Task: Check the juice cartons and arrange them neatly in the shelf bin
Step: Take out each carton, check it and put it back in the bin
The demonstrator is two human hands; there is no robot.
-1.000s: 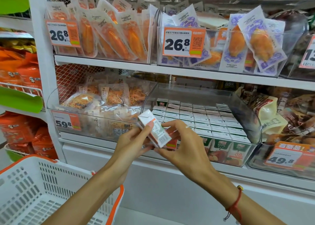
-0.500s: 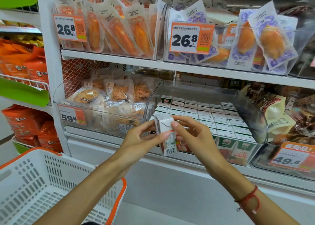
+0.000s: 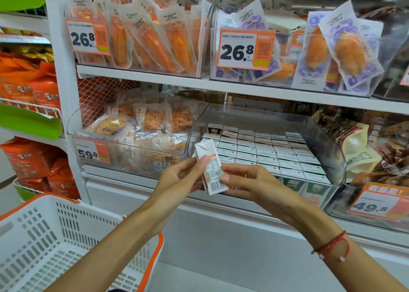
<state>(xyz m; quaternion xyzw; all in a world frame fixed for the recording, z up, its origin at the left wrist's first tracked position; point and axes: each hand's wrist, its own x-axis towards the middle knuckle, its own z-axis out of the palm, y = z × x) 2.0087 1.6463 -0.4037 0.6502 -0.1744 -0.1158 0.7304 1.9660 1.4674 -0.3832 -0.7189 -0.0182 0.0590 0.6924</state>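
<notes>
A small white juice carton [image 3: 210, 167] is held nearly upright in front of the shelf, its barcode side facing me. My left hand [image 3: 177, 178] pinches its left side with thumb and fingers. My right hand [image 3: 250, 183] pinches its right side. Just behind stands the clear shelf bin [image 3: 327, 150], filled with several neat rows of juice cartons [image 3: 265, 154] seen from their white tops, green fronts showing through the bin's front wall.
A white basket with orange rim [image 3: 55, 243] sits at lower left. A clear bin of snack packs [image 3: 137, 136] is left of the juice bin, and bagged goods [image 3: 365, 147] lie right. The upper shelf [image 3: 221, 85] holds hanging packets. Price tags line the bin fronts.
The carton has been turned from a tilted, lying pose to nearly upright with the barcode facing me. Both hands kept hold of it and stayed in front of the bin.
</notes>
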